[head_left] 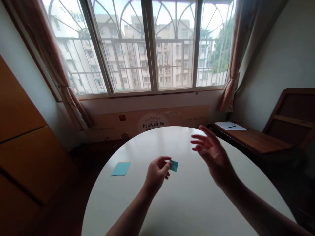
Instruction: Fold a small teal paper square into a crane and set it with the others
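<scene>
Between the thumb and fingers of my left hand (158, 170) is a small piece of blue-green paper (174, 166), pinched at its left edge over the middle of the table. It looks folded, though I cannot make out the layers. My right hand (209, 147) is raised to the right of it, apart from the paper, with its fingers spread and nothing in them. A larger blue-green sheet of paper (120, 168) lies flat on the table to the left of my left hand, touched by neither hand.
The round white table (197, 203) has a curved edge. Beyond its right side stands a wooden chair (267, 139) bearing a white sheet (228, 126) and a pen (232, 127). Orange cabinets (22, 144) stand at the left. A barred window (169, 59) with curtains is ahead.
</scene>
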`<state>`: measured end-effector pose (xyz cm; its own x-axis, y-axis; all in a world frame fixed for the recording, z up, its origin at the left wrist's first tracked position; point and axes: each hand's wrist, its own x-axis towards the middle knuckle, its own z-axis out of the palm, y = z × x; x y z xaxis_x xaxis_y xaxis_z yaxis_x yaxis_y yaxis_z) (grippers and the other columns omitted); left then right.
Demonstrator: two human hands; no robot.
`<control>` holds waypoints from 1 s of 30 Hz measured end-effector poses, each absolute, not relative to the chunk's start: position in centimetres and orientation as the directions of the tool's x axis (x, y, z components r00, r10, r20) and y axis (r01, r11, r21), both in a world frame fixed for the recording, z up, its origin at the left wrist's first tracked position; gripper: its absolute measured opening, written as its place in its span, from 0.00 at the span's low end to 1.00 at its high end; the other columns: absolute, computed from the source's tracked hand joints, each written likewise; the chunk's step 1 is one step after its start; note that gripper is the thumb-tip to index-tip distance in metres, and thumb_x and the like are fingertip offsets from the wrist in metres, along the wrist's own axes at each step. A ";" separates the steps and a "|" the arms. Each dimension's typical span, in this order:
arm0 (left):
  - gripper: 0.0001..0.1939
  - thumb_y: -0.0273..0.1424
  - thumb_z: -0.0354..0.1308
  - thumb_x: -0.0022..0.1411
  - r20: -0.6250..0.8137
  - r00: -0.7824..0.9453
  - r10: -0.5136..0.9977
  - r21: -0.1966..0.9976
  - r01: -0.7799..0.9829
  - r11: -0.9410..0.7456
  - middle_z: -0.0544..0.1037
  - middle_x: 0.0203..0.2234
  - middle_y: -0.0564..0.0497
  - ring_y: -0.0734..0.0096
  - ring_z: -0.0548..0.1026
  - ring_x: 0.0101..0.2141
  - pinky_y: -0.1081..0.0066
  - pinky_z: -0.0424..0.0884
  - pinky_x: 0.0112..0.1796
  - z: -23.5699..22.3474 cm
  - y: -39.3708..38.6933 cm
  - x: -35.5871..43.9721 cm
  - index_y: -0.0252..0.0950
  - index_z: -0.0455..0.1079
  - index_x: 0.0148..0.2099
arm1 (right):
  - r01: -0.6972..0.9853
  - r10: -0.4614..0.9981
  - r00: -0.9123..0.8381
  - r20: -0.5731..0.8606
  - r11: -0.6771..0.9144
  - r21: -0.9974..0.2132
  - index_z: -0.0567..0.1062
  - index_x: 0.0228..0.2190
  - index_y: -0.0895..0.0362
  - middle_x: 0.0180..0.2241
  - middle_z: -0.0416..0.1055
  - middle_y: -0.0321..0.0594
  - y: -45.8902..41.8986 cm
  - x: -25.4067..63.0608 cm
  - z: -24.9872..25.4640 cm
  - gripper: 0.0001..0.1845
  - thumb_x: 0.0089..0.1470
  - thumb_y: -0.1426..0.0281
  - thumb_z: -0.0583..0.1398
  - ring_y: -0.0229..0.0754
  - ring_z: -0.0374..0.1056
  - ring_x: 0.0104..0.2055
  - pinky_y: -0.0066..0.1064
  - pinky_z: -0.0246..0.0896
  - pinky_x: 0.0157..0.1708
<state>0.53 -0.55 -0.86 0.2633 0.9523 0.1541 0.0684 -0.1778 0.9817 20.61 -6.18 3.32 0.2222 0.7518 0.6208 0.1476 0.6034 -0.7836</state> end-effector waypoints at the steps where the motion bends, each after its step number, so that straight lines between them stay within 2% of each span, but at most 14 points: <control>1: 0.18 0.37 0.64 0.56 0.179 0.255 0.950 0.978 0.061 -0.200 0.76 0.23 0.52 0.77 0.69 0.19 0.78 0.68 0.20 -0.6 -1.0 0.7 0.31 0.74 0.45 | 0.110 0.800 0.221 0.558 0.548 -0.829 0.65 0.59 0.51 0.50 0.72 0.47 -5.6 20.3 2.2 0.28 0.62 0.56 0.61 0.48 0.71 0.48 0.41 0.71 0.44; 4: 0.17 0.37 0.64 0.59 0.323 0.267 0.908 0.931 0.084 -0.356 0.78 0.25 0.51 0.77 0.70 0.19 0.77 0.68 0.21 0.0 -2.4 1.1 0.33 0.73 0.48 | 0.013 0.933 0.134 0.334 0.335 -0.942 0.74 0.47 0.57 0.38 0.75 0.45 -4.4 19.5 -0.7 0.23 0.59 0.53 0.62 0.45 0.71 0.39 0.34 0.68 0.35; 7: 0.12 0.35 0.64 0.60 0.397 0.301 0.867 0.882 0.136 -0.451 0.79 0.24 0.51 0.74 0.72 0.20 0.76 0.70 0.22 0.4 -3.2 1.2 0.35 0.73 0.44 | 0.000 0.965 0.011 0.262 0.262 -0.965 0.78 0.38 0.59 0.32 0.75 0.42 -4.5 19.3 -1.9 0.21 0.58 0.52 0.63 0.39 0.68 0.32 0.29 0.63 0.30; 10: 0.07 0.33 0.64 0.61 0.462 0.306 0.832 0.832 0.175 -0.526 0.78 0.22 0.52 0.74 0.73 0.21 0.76 0.70 0.23 0.7 -3.4 1.1 0.35 0.73 0.35 | -0.007 0.975 -0.071 0.212 0.212 -0.977 0.79 0.32 0.60 0.28 0.73 0.40 -5.2 19.6 -1.5 0.21 0.56 0.52 0.64 0.35 0.63 0.25 0.26 0.58 0.23; 14: 0.06 0.30 0.64 0.61 0.532 0.333 0.779 0.763 0.212 -0.611 0.79 0.22 0.53 0.75 0.74 0.22 0.77 0.71 0.24 1.2 -3.4 1.1 0.35 0.73 0.31 | -0.050 0.972 -0.117 0.202 0.197 -0.979 0.80 0.33 0.60 0.27 0.73 0.40 -5.9 19.8 -0.9 0.22 0.57 0.51 0.63 0.35 0.63 0.24 0.25 0.58 0.20; 18: 0.05 0.28 0.64 0.61 0.563 0.345 0.751 0.731 0.214 -0.647 0.80 0.23 0.52 0.74 0.76 0.22 0.77 0.72 0.24 1.6 -3.6 1.1 0.36 0.74 0.32 | -0.065 0.975 -0.139 0.172 0.165 -0.984 0.80 0.34 0.59 0.28 0.73 0.41 -6.3 19.7 -0.8 0.20 0.55 0.54 0.66 0.38 0.66 0.28 0.24 0.59 0.20; 21: 0.01 0.28 0.65 0.60 0.575 0.345 0.742 0.722 0.212 -0.658 0.81 0.25 0.52 0.73 0.77 0.23 0.77 0.74 0.25 1.6 -3.7 1.0 0.36 0.76 0.36 | -0.085 0.986 -0.114 0.123 0.114 -0.990 0.79 0.32 0.59 0.25 0.72 0.39 -6.5 19.6 -0.8 0.17 0.54 0.56 0.67 0.37 0.66 0.26 0.22 0.56 0.18; 26: 0.09 0.24 0.66 0.58 0.609 0.368 0.703 0.698 0.173 -0.695 0.83 0.28 0.52 0.74 0.78 0.23 0.78 0.76 0.25 1.6 -3.8 1.0 0.37 0.78 0.42 | -0.247 0.993 -0.088 0.074 0.050 -0.968 0.78 0.29 0.58 0.25 0.72 0.38 -6.7 19.9 -0.6 0.15 0.54 0.58 0.68 0.34 0.64 0.25 0.19 0.55 0.17; 30: 0.10 0.23 0.64 0.59 0.608 0.378 0.698 0.700 0.160 -0.696 0.83 0.27 0.52 0.74 0.78 0.23 0.78 0.76 0.24 1.5 -3.8 1.1 0.38 0.79 0.43 | -0.288 0.994 -0.086 0.062 0.035 -0.957 0.77 0.28 0.59 0.25 0.71 0.37 -6.8 20.1 -0.3 0.15 0.53 0.59 0.68 0.33 0.64 0.25 0.18 0.54 0.17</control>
<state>1.07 -3.84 1.52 0.3783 0.6980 0.6080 0.1600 -0.6962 0.6998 20.10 -6.77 -0.32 -0.0859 0.9944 0.0620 -0.2879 0.0348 -0.9570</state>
